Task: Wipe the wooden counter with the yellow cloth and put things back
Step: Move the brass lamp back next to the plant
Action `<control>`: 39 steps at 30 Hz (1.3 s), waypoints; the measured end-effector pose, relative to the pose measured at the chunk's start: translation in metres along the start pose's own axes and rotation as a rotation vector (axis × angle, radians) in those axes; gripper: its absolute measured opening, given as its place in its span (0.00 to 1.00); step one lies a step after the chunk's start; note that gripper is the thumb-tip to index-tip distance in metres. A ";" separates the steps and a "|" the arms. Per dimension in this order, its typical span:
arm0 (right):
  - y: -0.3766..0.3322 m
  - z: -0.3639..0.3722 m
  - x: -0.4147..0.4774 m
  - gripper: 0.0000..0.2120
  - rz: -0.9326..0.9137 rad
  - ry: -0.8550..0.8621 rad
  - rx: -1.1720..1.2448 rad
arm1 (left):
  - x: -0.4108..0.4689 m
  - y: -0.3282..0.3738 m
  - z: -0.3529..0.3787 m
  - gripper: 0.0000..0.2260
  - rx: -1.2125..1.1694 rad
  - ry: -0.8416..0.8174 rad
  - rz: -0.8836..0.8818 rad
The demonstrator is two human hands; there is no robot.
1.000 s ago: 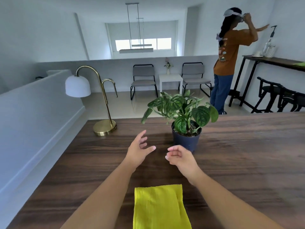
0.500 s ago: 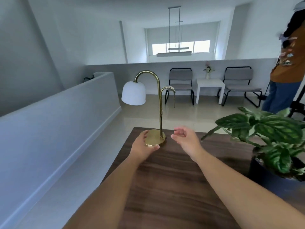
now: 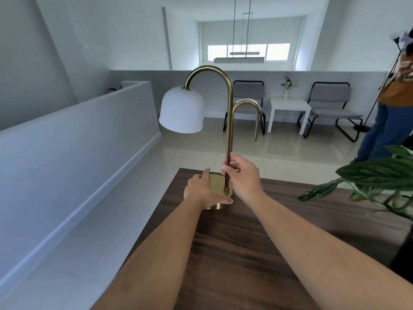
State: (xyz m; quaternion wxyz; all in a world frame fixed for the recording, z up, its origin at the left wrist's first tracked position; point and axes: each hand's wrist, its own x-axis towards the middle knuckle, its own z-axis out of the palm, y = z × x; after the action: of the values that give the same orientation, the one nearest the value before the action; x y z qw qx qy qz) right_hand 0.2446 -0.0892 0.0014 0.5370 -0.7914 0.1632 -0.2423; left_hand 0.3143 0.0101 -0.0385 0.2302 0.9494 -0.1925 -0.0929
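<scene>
A brass lamp (image 3: 229, 121) with a white dome shade stands at the far left corner of the dark wooden counter (image 3: 257, 253). My right hand (image 3: 242, 175) is closed around the lower part of its thin upright stem. My left hand (image 3: 204, 190) lies over the round brass base, thumb along its near edge and fingers on its left side. The lamp stands upright with its base on the wood. The yellow cloth is out of view.
A potted plant's leaves (image 3: 375, 175) reach in from the right, its dark pot (image 3: 402, 253) at the frame edge. Left of the counter a low white wall (image 3: 78, 153) runs alongside. Beyond are chairs, a small white table (image 3: 288, 108) and a standing person (image 3: 393, 121).
My view has swung left from the plant and cloth to the lamp. Both hands reached forward; the right closed on the stem and the left settled on the base.
</scene>
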 end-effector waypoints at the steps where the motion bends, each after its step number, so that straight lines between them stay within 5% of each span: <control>1: 0.000 0.002 0.000 0.06 -0.006 0.014 -0.005 | 0.000 0.001 0.001 0.53 0.012 0.007 -0.004; 22: -0.018 -0.143 -0.129 0.17 -0.021 0.113 -0.035 | -0.144 0.111 0.054 0.54 -0.021 0.008 0.061; 39: 0.016 -0.180 -0.169 0.11 0.014 0.155 -0.034 | -0.185 0.133 0.099 0.56 -0.010 0.033 0.055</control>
State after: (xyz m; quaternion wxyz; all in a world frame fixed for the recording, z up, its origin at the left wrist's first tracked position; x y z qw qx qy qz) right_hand 0.0035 -0.1461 0.0064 0.5107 -0.7782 0.2140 -0.2964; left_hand 0.0772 -0.0628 -0.0463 0.2408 0.9439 -0.2143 -0.0716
